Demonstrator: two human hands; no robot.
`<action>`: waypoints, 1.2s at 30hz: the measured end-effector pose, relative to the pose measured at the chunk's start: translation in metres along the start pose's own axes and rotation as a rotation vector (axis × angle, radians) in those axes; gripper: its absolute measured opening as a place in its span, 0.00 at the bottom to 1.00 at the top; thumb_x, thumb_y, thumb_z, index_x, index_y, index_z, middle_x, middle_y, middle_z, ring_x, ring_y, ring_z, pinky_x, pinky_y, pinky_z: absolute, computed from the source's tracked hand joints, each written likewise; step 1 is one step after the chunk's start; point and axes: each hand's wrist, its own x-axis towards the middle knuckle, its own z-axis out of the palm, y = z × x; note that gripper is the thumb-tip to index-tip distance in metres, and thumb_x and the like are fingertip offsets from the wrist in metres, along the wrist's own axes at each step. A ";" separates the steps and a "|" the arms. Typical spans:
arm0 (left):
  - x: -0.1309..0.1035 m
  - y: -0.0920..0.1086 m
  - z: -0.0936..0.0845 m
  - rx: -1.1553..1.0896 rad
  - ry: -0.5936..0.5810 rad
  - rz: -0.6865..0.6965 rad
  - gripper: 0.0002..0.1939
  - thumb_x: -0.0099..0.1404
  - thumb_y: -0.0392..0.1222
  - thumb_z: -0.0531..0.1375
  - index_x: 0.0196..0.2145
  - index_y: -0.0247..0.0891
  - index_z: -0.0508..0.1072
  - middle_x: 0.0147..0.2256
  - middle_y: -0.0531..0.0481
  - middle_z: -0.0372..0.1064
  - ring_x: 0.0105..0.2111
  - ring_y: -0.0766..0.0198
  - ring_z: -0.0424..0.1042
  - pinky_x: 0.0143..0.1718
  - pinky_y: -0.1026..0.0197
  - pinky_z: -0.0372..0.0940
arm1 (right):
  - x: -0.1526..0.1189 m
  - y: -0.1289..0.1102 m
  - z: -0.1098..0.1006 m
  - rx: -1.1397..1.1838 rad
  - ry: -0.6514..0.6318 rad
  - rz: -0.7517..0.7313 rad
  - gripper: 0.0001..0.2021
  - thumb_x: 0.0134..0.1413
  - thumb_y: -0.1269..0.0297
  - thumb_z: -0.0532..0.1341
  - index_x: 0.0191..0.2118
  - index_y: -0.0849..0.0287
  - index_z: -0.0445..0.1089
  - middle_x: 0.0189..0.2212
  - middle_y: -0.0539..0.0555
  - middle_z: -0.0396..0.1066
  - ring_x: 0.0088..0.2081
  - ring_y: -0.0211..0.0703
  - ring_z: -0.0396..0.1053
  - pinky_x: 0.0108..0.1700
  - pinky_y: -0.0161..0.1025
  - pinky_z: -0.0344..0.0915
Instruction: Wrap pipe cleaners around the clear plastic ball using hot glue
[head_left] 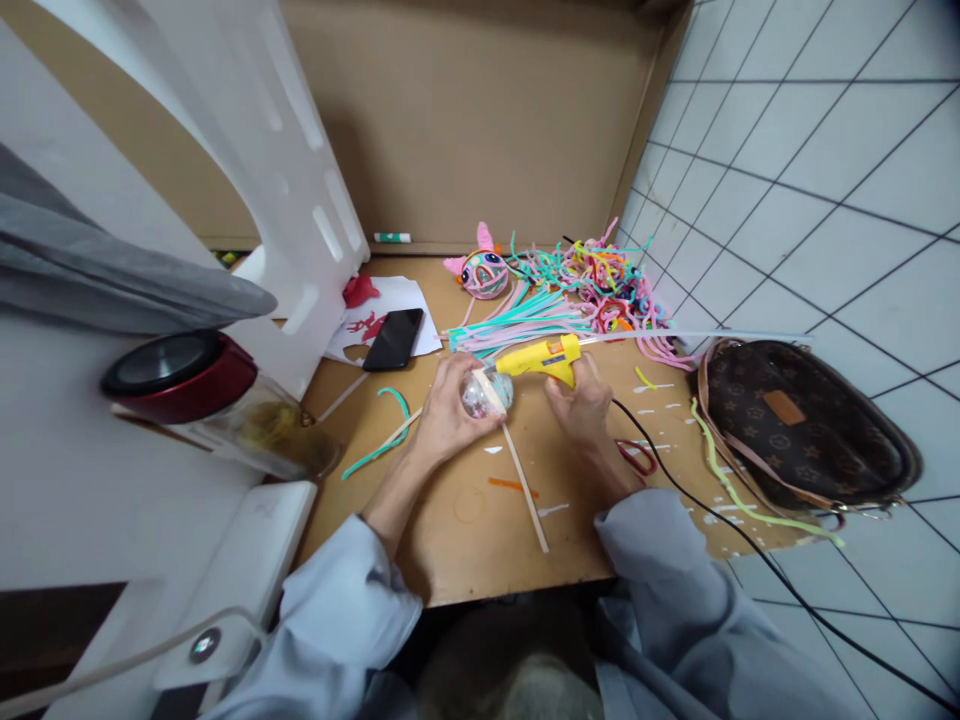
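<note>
My left hand (450, 410) is closed around a clear, shiny ball (474, 398) at the middle of the table. A long pale strip (523, 485) lies across the ball and runs down toward the table's front edge. My right hand (581, 400) grips a yellow hot glue gun (536, 358) by its handle. The gun's nozzle points left and is at the ball, close to the strip's upper end; whether it touches cannot be made out. A thin translucent glue stick (675, 334) extends from the gun's back.
Behind lie a decorated ball with pink ears (484, 274) and tangled pipe cleaners (600, 270). A phone (394, 338) and glass bottle (262, 420) are left. Red-handled scissors (636, 457), the gun's black cord (697, 500) and a brown bag (802, 425) are right.
</note>
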 end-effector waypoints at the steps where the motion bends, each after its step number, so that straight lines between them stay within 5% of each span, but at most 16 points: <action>1: 0.000 0.000 0.000 0.001 -0.002 -0.008 0.35 0.46 0.38 0.72 0.51 0.41 0.64 0.53 0.42 0.65 0.54 0.50 0.69 0.57 0.48 0.67 | 0.000 0.001 0.000 0.002 -0.001 -0.004 0.02 0.54 0.67 0.56 0.34 0.54 0.62 0.28 0.51 0.65 0.32 0.45 0.66 0.33 0.39 0.64; 36: 0.001 0.001 0.001 -0.031 -0.009 -0.001 0.35 0.46 0.39 0.72 0.50 0.42 0.64 0.52 0.41 0.65 0.56 0.48 0.68 0.59 0.45 0.66 | 0.000 0.000 -0.007 0.051 -0.044 0.028 0.03 0.53 0.68 0.56 0.35 0.54 0.62 0.30 0.53 0.66 0.34 0.48 0.67 0.35 0.41 0.64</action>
